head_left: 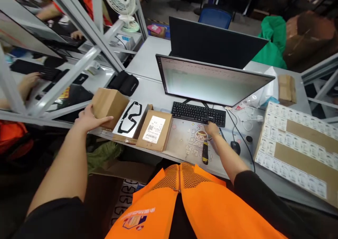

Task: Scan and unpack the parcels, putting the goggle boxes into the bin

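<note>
1. Seemingly mid-shift at a packing desk (148, 61), a small plain cardboard box (109, 106) is gripped by the left hand (88, 119) at the desk's near left edge, just beside a white sleeve printed with a black glasses outline (129, 118).
2. The left fingers are wrapped over the box's near top edge, with the thumb laid along its front face; the hand is closed on the box rather than spread.
3. The right hand (212, 129) is rested at the near right end of the black keyboard (198, 113), fingers curled lightly onto the keys and nothing pinched between them.
4. The box is judged light and stiff: it is taken one-handed, its walls look crisp, and no sagging is seen. The cardboard looks dry and matt, so a slip is thought unlikely.
5. The firmest hold is judged to be across the top edge and two opposite faces, near the corners, where the board is least easily crushed.
6. A second, labelled box (155, 129) is laid flat between the sleeve and the keyboard. A yellow-and-black tool (205, 151), possibly a utility knife, though too small to be told for certain, is seen on the desk mat below the right wrist.
7. A lit monitor (213, 82) is stood behind the keyboard, a mouse (235, 146) to its right.
</note>
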`<act>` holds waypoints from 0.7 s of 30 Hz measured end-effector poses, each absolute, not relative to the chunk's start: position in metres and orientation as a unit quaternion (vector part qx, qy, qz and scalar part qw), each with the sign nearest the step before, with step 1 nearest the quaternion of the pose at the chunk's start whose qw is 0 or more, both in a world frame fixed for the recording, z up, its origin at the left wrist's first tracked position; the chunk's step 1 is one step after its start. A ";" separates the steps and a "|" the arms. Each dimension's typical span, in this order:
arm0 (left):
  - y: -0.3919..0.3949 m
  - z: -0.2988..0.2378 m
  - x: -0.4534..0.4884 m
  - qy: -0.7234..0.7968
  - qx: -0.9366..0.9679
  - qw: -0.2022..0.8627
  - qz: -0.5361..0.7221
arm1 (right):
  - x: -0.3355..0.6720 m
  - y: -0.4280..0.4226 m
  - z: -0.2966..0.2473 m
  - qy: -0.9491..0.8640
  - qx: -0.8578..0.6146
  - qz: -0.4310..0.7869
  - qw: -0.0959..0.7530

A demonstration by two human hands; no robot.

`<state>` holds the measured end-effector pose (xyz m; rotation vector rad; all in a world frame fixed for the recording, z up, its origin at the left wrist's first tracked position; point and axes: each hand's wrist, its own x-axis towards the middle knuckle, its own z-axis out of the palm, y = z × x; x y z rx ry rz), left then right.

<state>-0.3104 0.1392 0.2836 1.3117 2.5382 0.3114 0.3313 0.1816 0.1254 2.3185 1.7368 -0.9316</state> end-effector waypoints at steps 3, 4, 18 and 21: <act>0.139 0.290 -0.292 0.904 0.387 0.149 0.108 | 0.364 0.143 0.126 0.574 0.772 -0.269 -0.045; 0.135 0.294 -0.288 0.902 0.390 0.140 0.126 | 0.378 0.125 0.122 0.574 0.775 -0.252 -0.085; -0.008 0.405 -0.102 0.716 0.637 -0.021 0.284 | 0.431 -0.001 0.053 0.615 0.758 -0.216 0.017; -0.014 0.399 -0.050 0.727 0.632 0.033 0.267 | 0.424 0.007 0.059 0.622 0.754 -0.208 0.031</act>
